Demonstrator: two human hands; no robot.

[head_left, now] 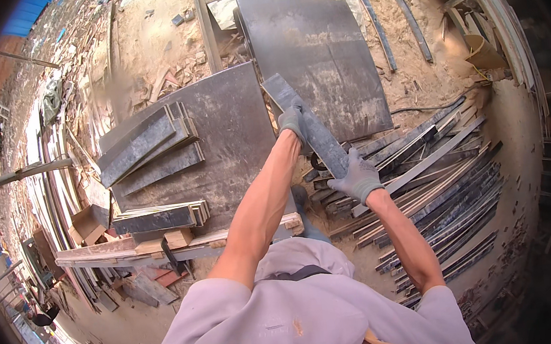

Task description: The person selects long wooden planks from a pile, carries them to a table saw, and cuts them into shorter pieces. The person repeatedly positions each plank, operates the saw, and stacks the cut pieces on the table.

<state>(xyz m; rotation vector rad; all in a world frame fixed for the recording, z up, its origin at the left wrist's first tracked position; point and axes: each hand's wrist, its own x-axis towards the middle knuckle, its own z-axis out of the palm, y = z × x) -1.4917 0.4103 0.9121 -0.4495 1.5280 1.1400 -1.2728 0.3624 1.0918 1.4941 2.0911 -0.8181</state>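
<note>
A narrow dark-faced plywood strip (pixel 319 139) slants across in front of me, its far end pointing up and left. My left hand (pixel 292 120), in a grey glove, is closed on its left edge towards the far end. Gripping the near end from the right is my right hand (pixel 359 176), also gloved in grey. Some fingers of both hands are hidden by the board. Beyond the strip lies a large dark panel (pixel 317 53). To the left, short plywood strips (pixel 152 145) are stacked on a dark work board (pixel 234 129).
A heap of long, thin boards (pixel 433 202) lies on the ground at my right. Another bundle of short strips (pixel 156 219) rests at the work board's near left, by a wooden beam (pixel 255 233). Scrap wood (pixel 78 78) litters the dirt at far left; planks (pixel 501 20) lean at far right.
</note>
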